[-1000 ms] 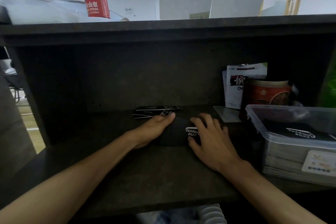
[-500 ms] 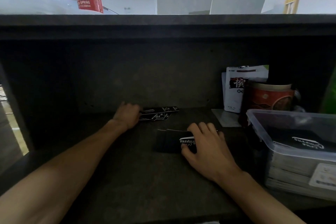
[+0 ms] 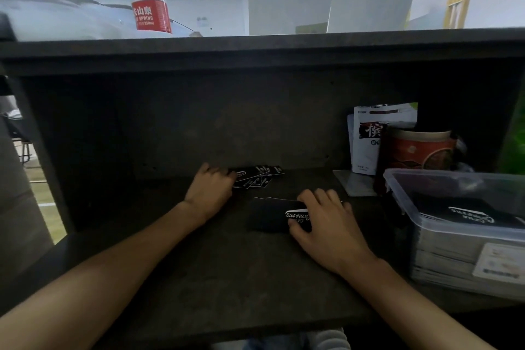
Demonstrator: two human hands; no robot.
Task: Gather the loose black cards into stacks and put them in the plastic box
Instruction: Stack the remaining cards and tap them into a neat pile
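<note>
Gathering is the step in hand. Your left fingers point(image 3: 211, 172) curl at the left end of the scattered cards point(image 3: 257, 176) lying against the back wall of the shelf point(image 3: 199, 278); whether they grip a card or only touch the pile cannot be told. Your left hand point(image 3: 210, 190) sits just beside that fan. Your right fingers point(image 3: 318, 199) lie spread and nearly straight over the near stack point(image 3: 272, 217), pressing it flat; your right hand point(image 3: 326, 221) covers its right half. The two card groups lie near each other but apart. The plastic box point(image 3: 420, 179) stands open to the right, already holding stacked cards.

Next, judged from this layout: draw the scattered cards toward the near stack, square the edges with both hands, then lift the stack into the plastic box.
</note>
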